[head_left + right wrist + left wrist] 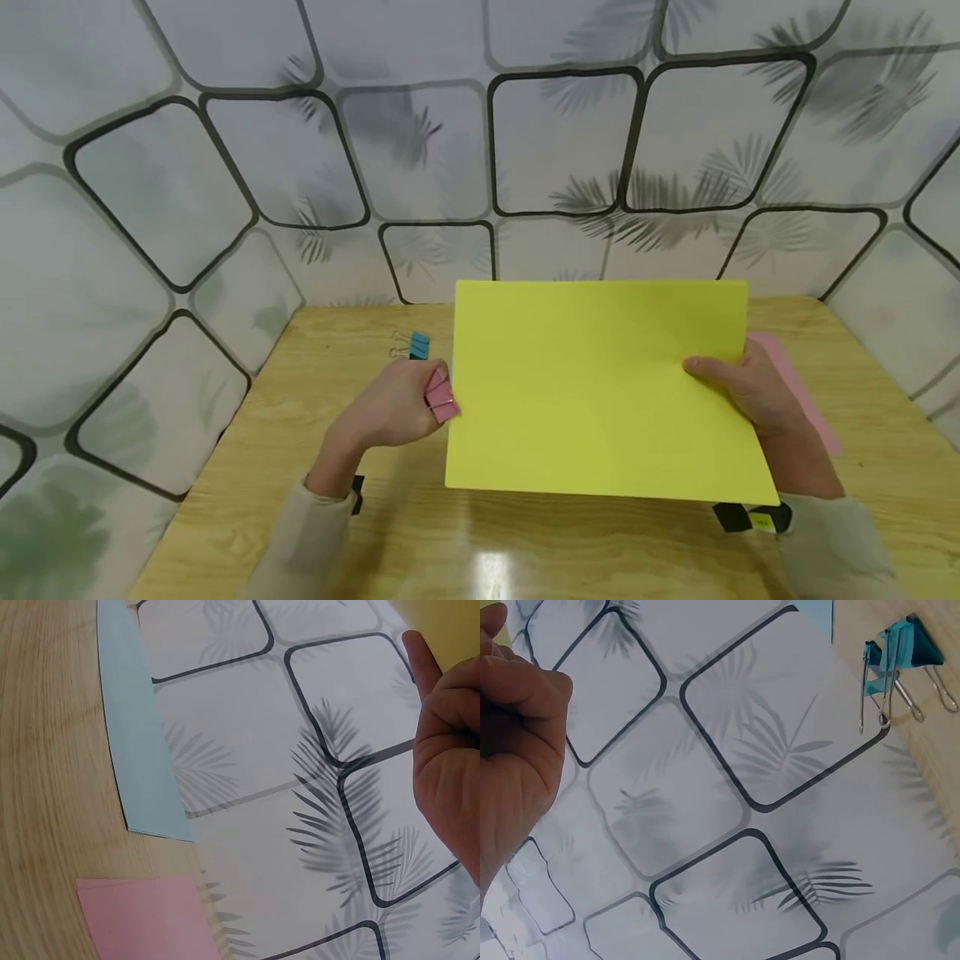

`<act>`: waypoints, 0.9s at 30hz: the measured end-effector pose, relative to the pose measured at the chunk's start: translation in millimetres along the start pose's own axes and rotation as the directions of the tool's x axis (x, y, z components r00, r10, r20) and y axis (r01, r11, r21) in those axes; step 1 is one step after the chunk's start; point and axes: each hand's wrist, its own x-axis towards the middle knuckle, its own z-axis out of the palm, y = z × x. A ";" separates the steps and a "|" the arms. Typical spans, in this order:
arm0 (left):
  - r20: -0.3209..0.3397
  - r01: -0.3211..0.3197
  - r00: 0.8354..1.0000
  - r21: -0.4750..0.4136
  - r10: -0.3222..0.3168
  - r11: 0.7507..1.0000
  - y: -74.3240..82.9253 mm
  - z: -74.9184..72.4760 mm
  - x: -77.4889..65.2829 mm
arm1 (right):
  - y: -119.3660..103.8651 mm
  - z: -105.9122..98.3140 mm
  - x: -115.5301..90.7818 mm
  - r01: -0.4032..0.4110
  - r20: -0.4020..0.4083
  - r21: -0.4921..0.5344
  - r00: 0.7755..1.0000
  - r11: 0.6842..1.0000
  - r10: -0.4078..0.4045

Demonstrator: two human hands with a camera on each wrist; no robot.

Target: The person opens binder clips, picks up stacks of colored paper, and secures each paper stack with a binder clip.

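A yellow sheet of paper (592, 392) is held up above the table, facing the head camera. At its left edge my left hand (397, 404) pinches a pink binder clip (442, 395); whether the clip bites the paper cannot be told. My right hand (757, 392) grips the sheet's right side, thumb on the front and fingers behind it. In the left wrist view the left hand (517, 735) shows curled fingers, the clip hidden. The right wrist view has the right hand (454, 750) beside part of the yellow sheet (442, 626).
Teal binder clips (911, 652) stand at the table's back, left of the yellow sheet. Pink paper (154, 919) and light blue paper (139, 735) lie on the wooden table (300, 400) toward the right. A patterned wall covering (420, 150) rises behind and along the sides.
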 end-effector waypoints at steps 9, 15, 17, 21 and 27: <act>0.055 -0.046 0.998 0.085 0.041 0.995 15.2 -16.5 11.1 | -5.3 -4.0 -5.2 0.046 0.005 0.002 0.999 0.999 -0.046; 0.124 -0.105 0.988 0.131 0.089 0.986 23.1 -21.9 19.8 | -8.1 -4.7 -6.5 0.062 0.010 0.003 0.998 0.998 -0.062; 0.146 -0.103 0.986 0.123 0.085 0.987 24.7 -23.7 21.2 | -8.5 -4.1 -6.5 0.066 0.009 0.002 0.998 0.998 -0.066; 0.158 -0.117 0.982 0.098 0.100 0.988 26.7 -26.6 22.1 | -8.7 -2.7 -6.3 0.054 0.010 0.020 0.998 0.998 -0.054; 0.156 -0.102 0.984 0.091 0.087 0.991 26.9 -27.8 19.9 | -7.7 -1.3 -5.6 0.024 0.002 0.024 1.000 0.999 -0.024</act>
